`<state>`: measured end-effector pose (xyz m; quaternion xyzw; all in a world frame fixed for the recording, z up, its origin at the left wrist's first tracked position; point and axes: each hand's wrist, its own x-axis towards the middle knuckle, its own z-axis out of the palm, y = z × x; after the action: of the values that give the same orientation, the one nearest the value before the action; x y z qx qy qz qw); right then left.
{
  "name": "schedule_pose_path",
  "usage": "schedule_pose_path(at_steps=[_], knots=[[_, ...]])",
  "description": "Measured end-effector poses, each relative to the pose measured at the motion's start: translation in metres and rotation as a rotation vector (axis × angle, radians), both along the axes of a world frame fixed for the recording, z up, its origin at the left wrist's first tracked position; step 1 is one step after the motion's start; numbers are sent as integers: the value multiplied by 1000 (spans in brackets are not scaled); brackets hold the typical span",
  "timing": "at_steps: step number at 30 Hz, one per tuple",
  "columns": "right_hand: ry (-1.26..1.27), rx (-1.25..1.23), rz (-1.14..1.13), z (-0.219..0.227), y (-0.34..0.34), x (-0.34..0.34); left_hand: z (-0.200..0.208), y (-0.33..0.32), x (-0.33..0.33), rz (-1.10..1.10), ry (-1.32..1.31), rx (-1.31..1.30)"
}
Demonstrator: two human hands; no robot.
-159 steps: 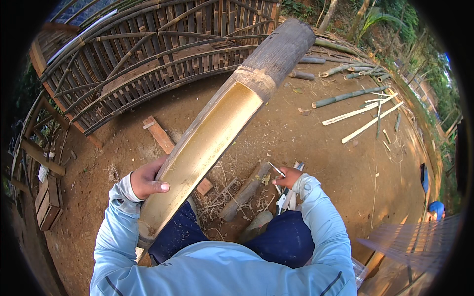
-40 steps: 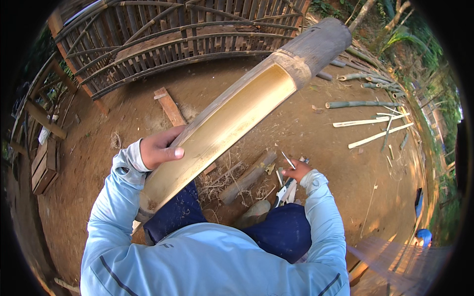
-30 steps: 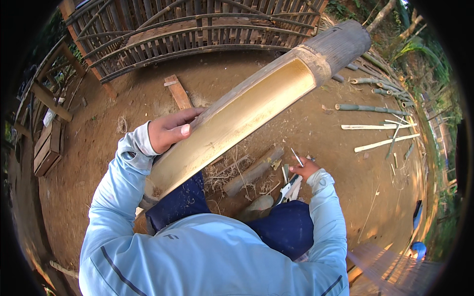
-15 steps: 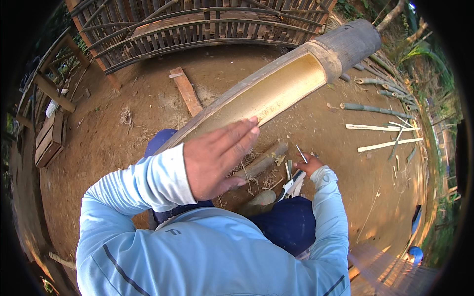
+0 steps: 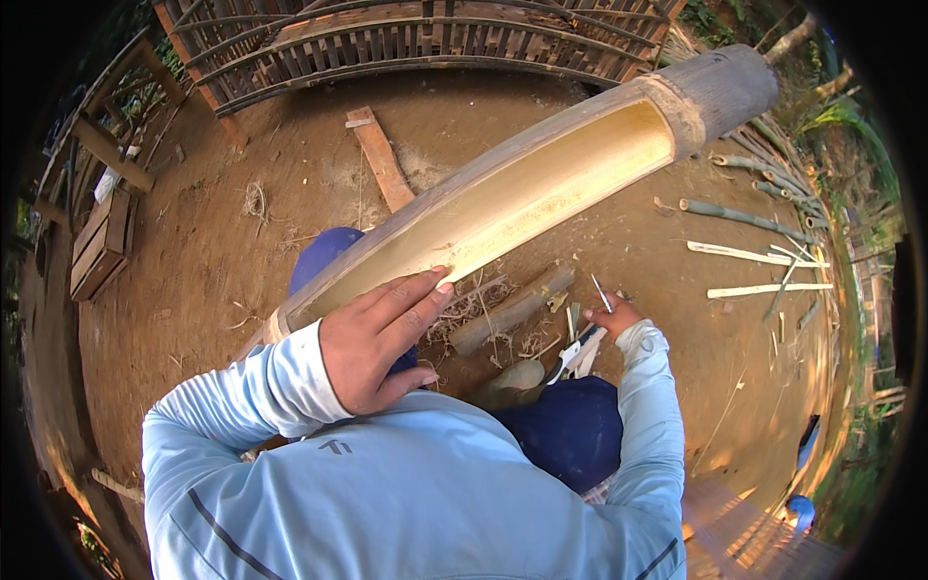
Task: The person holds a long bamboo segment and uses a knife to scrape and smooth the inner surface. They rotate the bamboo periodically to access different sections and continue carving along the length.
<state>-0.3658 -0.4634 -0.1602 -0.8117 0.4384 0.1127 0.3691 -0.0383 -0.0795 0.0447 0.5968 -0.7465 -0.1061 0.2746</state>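
A thick bamboo section [image 5: 541, 164] with a long opening cut in its side slants across the view, its pale hollow inside showing. My left hand [image 5: 387, 338] lies with outstretched fingers over the near edge of that opening; small shavings sit on the inner wall by its fingertips. Low on the right, my right hand [image 5: 619, 317] is closed round a knife, whose slim pointed blade [image 5: 601, 292] sticks up past the fingers. Its handle is hidden. Just beneath that hand, a white-and-black object [image 5: 577, 356] rests by my knee; its kind is unclear.
A short bamboo log [image 5: 512, 314] and shavings [image 5: 474, 300] lie on the ground before me. A wooden plank [image 5: 382, 159] is further off, near a slatted bamboo structure [image 5: 416, 58]. Bamboo poles [image 5: 739, 215] and pale strips [image 5: 764, 291] lie at right, a wooden crate [image 5: 101, 246] at left.
My left hand has slid down and left along the opening, uncovering more of the hollow. In view, the bamboo has shifted slightly right. My right hand still holds the knife.
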Motion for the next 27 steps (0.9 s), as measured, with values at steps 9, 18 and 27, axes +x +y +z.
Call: schedule_pose_path(at_steps=[9,18,27], knots=[[-32,67,-51,18,23,14,-10,33,11,73,47,57],[-158,49,-79,7,22,8,-16,67,32,82,175,-124],[-881,-219,-597,87,17,51,-70,151,49,962,716,-425]])
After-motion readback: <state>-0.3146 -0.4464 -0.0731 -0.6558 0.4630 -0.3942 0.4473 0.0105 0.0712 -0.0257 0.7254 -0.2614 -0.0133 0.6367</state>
